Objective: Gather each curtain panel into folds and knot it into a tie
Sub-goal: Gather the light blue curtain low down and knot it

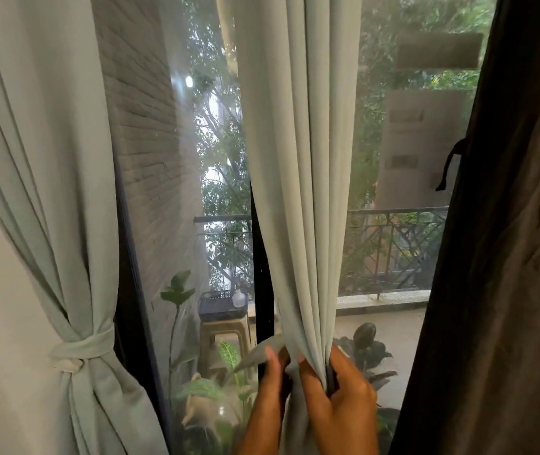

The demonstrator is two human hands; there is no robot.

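Now I count three curtain panels at the window (393,165): two pale green, one dark brown panel (508,257). The left green panel (42,159) is bound with one tie (81,348). My right hand (341,399) grips the gathered folds of the middle green panel (298,192); my left hand (270,382) pinches its loose edge just beside.

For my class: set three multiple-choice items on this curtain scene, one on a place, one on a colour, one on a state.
1. Where hangs the knotted curtain panel? A left; B middle; C right.
2. The right-hand curtain is: A white; B dark brown; C red.
3. The middle panel is: A knotted; B gripped by both hands; C on the floor.
Answers: A, its tie sits far left; B, it looks dark brown; B, left hand and right hand hold its fabric.
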